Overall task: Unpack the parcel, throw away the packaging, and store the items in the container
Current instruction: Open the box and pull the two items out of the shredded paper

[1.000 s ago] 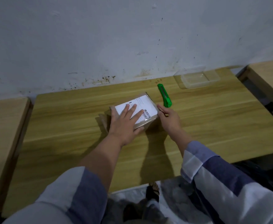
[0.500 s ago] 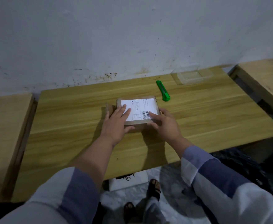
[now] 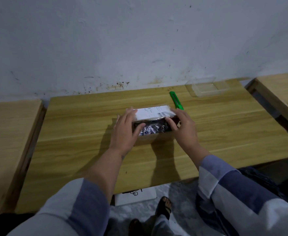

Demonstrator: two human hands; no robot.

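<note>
A small cardboard parcel point(image 3: 154, 139) with a white shipping label on its lid point(image 3: 154, 111) sits mid-table. The lid is lifted at the near side, and shredded white paper filling point(image 3: 150, 129) shows in the gap. My left hand point(image 3: 125, 132) grips the parcel's left end, with fingers curled into the opening. My right hand point(image 3: 184, 126) holds the right end, with its fingers under the raised lid. A clear plastic container point(image 3: 208, 87) stands at the back right of the table, near the wall.
A green utility knife point(image 3: 176, 100) lies just behind the parcel to the right. Wooden tables point(image 3: 6, 133) point(image 3: 283, 92) flank the middle table point(image 3: 81, 150) on both sides. A white box point(image 3: 136, 196) sits on the floor under the near edge, by my feet.
The parcel was shut with both hands flat on it. Now its lid is lifted at the near edge, my fingers are inside the gap, and the paper filling shows.
</note>
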